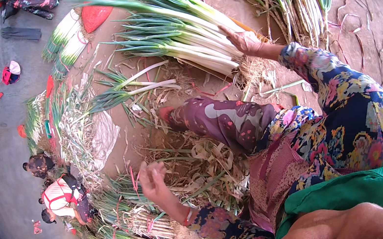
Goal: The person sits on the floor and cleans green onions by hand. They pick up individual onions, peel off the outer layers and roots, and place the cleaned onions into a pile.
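Note:
My right hand [244, 41] is at a pile of peeled Welsh onions [198, 40] with green tops and long white stalks. Its fingers close around the lower stalk of an onion [167, 10], whose leaves are blurred by motion. Brown roots [250, 68] hang together below that hand. My left hand [154, 180] is raised over a heap of stripped dry leaves [200, 155], fingers loosely curled and apart, with nothing visible in them. Two single onions [146, 87] lie between the pile and my shoe [165, 114].
Unpeeled onion bundles [293, 4] lie at the upper right. Tied bundles [147, 222] spread below my left hand. Clean bundles [68, 41] rest beside a red bag [96, 15]. Another person [62, 196] bends over the onions farther away. A white plastic sheet [105, 139] lies on the ground.

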The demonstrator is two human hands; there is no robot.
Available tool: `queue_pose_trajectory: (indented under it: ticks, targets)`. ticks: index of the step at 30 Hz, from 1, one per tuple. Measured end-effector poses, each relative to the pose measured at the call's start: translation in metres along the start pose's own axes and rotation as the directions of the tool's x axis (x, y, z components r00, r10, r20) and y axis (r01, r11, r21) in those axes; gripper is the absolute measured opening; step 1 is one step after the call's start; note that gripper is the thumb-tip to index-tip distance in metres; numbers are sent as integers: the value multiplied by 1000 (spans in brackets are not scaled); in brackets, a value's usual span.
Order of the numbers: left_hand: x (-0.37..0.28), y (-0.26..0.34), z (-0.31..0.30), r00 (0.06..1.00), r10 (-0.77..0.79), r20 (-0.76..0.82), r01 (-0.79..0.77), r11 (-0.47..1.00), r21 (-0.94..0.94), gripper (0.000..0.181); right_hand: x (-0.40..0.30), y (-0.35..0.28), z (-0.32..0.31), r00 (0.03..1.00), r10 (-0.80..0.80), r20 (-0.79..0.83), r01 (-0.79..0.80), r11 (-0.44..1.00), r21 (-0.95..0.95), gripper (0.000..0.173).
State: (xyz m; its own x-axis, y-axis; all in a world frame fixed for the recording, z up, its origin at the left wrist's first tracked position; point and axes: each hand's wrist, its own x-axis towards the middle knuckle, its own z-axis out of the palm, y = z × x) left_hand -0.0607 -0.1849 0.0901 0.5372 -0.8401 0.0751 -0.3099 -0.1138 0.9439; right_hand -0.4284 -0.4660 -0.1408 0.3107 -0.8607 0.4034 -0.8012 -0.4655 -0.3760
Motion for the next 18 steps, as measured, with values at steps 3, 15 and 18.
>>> queue_pose_trajectory:
  ticks: [3,15,18]
  targets:
    - [-14,-14,-9,993,-119,17,118,992,53,33,-30,85,62,936,280,211,-214,934,-287,55]
    - [-107,-119,-115,898,-439,-36,437,898,-54,44,10,-13,29,794,307,524,84,800,-594,18]
    - [-123,-142,-110,894,-448,24,444,875,-196,45,37,-105,0,911,-183,370,316,886,-339,22]
